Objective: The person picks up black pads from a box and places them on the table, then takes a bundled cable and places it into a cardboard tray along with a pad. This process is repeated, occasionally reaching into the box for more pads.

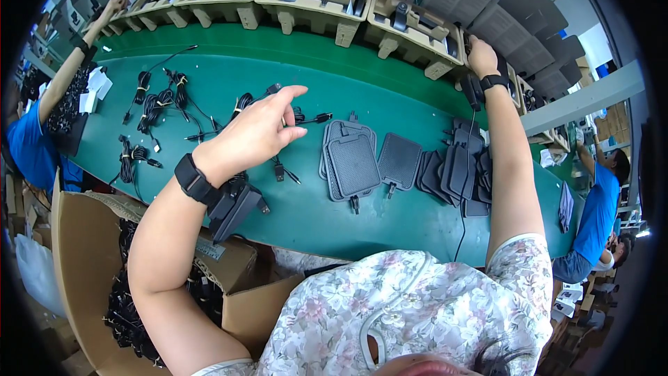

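Observation:
Over the teal table, my left hand point(254, 132) hovers above black coiled cables point(242, 103), with thumb and forefinger apart and nothing between them. My right hand point(481, 59) reaches to the far right, its fingers curled down at the edge of a moulded pulp tray point(410, 31); what they grip is hidden. Each wrist wears a black strap with a dark device. Between my arms lie flat dark textured pads: a small stack point(353, 166), a pad point(399, 160) beside it, and an overlapping pile point(452, 170) near my right forearm.
More tied cables point(156, 108) lie on the left of the table. A row of pulp trays point(306, 10) holding dark parts lines the far side. An open cardboard box point(76, 264) of black cables stands at lower left. Co-workers in blue point(31, 139) sit at both sides.

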`<state>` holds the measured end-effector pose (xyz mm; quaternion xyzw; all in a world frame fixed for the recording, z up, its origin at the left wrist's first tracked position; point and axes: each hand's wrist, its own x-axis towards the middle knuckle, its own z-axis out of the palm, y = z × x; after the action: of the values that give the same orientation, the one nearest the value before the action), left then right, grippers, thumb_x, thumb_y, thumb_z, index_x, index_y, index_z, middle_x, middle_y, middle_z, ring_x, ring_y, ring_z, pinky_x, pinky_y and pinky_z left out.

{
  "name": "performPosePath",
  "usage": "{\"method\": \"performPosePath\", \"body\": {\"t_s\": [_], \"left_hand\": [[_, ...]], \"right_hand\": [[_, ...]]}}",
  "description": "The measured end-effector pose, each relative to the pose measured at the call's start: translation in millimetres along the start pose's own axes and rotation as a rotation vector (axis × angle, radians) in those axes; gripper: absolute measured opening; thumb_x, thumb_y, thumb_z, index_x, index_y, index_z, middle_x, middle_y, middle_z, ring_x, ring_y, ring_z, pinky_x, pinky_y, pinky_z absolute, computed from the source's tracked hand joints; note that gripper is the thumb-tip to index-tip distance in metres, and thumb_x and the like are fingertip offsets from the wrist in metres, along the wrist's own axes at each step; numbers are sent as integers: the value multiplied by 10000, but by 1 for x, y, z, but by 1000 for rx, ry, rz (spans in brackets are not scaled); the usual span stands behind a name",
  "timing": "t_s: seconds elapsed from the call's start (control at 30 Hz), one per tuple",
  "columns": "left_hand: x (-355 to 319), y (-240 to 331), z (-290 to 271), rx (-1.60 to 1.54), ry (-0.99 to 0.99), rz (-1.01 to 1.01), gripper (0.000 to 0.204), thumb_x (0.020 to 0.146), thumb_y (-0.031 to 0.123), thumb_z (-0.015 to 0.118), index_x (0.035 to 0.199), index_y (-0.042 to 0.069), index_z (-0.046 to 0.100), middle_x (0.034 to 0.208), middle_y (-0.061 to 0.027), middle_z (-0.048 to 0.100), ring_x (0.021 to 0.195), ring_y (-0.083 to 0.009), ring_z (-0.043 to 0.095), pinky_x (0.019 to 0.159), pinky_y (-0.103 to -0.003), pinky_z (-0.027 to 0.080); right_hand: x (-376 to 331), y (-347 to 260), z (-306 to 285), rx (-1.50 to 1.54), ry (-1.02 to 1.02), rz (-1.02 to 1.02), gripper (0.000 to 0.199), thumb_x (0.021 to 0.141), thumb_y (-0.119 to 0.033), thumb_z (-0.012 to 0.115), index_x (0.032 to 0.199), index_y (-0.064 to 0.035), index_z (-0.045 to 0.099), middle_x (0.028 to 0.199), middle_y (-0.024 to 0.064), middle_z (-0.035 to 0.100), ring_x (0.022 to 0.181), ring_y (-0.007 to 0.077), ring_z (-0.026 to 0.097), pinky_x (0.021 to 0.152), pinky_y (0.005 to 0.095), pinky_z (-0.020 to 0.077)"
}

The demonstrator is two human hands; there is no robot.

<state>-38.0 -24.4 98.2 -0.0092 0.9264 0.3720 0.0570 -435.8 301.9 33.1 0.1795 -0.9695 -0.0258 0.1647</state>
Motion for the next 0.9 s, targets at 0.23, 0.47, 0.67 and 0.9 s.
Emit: {"method": "performPosePath", "body": {"t_s": [0.23, 0.47, 0.67, 0.9], "left_hand": [[1, 1, 3, 45, -16, 44, 493, 823, 133, 619, 1253, 26, 403, 836, -111, 562, 799, -262, 561, 726, -358, 458], [-1, -9, 5, 63, -5, 22, 476, 823, 124, 620, 1246, 35, 420, 839, -100, 555, 751, -225, 552, 696, -337, 456], [4, -11, 10, 84, 37, 114, 460, 808, 89, 636, 1231, 52, 459, 823, -70, 537, 661, -158, 548, 625, -295, 459], [1, -10, 10, 133, 22, 124, 451, 794, 97, 652, 1211, 52, 484, 830, -75, 537, 680, -175, 551, 639, -305, 464]], "right_hand": [[-56, -61, -60, 34, 386, -165, 177, 805, -172, 579, 961, -97, 619, 1018, 117, 584, 975, 305, 538, 778, 408, 453], [-193, -174, -112, 430, -130, -992, 667, 666, -418, 666, 1243, -140, 479, 1230, 105, 472, 1104, 309, 463, 911, 444, 372], [-218, -181, -117, 300, -212, -1287, 622, 729, -310, 616, 1318, -252, 426, 1401, 84, 334, 1236, 301, 386, 938, 428, 370], [-215, -188, -109, 208, -141, -1373, 619, 766, -41, 498, 1324, -295, 415, 1434, 55, 293, 1247, 291, 379, 907, 374, 417]]}}
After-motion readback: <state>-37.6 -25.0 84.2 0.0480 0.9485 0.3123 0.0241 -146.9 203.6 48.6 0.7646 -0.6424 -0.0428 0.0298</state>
